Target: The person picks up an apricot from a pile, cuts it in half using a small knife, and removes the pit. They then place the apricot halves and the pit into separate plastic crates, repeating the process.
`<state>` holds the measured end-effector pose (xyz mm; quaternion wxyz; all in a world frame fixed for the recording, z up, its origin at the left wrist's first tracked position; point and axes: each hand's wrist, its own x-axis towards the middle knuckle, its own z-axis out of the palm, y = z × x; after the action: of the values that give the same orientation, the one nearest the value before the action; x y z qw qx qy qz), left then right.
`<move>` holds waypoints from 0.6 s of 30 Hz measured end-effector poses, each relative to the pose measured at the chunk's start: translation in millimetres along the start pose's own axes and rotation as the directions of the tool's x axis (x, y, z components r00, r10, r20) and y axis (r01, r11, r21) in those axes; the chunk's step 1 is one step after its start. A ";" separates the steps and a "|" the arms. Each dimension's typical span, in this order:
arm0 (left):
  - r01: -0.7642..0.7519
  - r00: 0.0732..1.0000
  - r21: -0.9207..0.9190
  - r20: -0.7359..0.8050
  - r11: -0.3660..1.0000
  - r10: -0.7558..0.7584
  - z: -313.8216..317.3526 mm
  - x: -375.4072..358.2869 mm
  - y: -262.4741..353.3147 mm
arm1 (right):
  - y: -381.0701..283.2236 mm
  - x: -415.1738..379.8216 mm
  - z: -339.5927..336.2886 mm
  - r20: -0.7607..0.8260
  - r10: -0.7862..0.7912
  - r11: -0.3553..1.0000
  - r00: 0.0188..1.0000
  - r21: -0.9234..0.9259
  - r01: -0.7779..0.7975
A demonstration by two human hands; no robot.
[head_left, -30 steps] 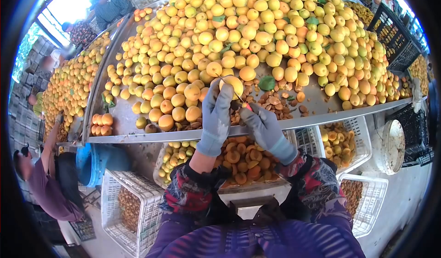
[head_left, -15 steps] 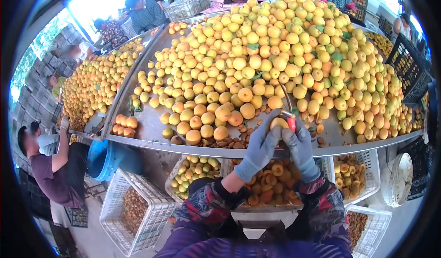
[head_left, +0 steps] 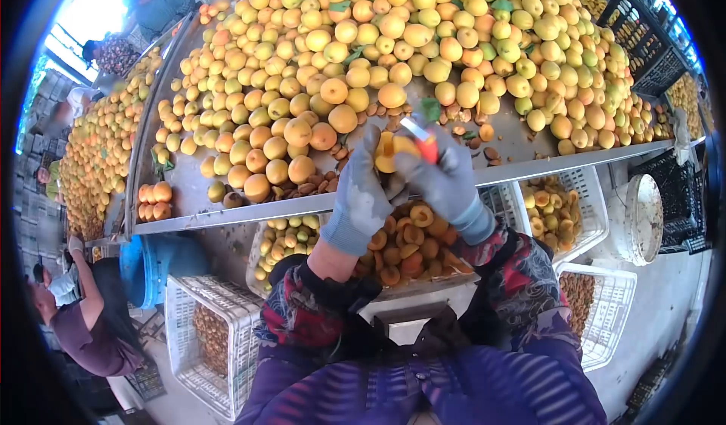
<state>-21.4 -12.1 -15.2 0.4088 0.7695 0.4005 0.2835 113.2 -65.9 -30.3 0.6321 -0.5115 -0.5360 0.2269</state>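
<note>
- Grey gloves cover both our hands, which meet just above the near edge of the steel table (head_left: 484,174).
- Our left hand (head_left: 361,198) cups an apricot (head_left: 387,153), fingers curled round its left and underside, thumb up at its 10 o'clock.
- Our right hand (head_left: 446,183) is closed on a red-handled knife (head_left: 423,141); its handle lies against the apricot at 2 o'clock, pinched between thumb and forefinger.
- The apricot sits between the two hands, touching both gloves, its yellow top bare.
- Below the hands, at 6 o'clock, we see a white crate (head_left: 423,281) of halved apricots (head_left: 408,236).
- A heap of whole apricots (head_left: 393,47) fills the table from 10 to 2 o'clock; loose pits (head_left: 318,183) lie at 9 o'clock of our left hand.
- We can read no writing, brand or label on the gloves, knife or crates.
</note>
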 end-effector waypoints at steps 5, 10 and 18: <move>0.355 0.925 -0.865 0.381 0.354 0.003 4.5 9.6 -11.7 | -2.0 6.0 -26.1 0.237 0.445 0.633 0.863 0.599 -0.491; 0.069 0.977 -0.677 0.196 0.733 0.089 9.5 -2.3 6.1 | -2.3 2.1 -29.7 0.275 0.449 0.581 0.851 0.633 -0.511; 0.146 0.989 -0.795 0.132 0.589 -0.066 14.0 5.2 -5.2 | -3.8 -2.7 -15.3 0.152 0.428 0.729 0.891 0.524 -0.440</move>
<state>-10.0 -11.5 -26.1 0.7442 0.4902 0.2569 0.3740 125.3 -75.8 -26.6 0.6748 -0.4185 -0.3209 0.5163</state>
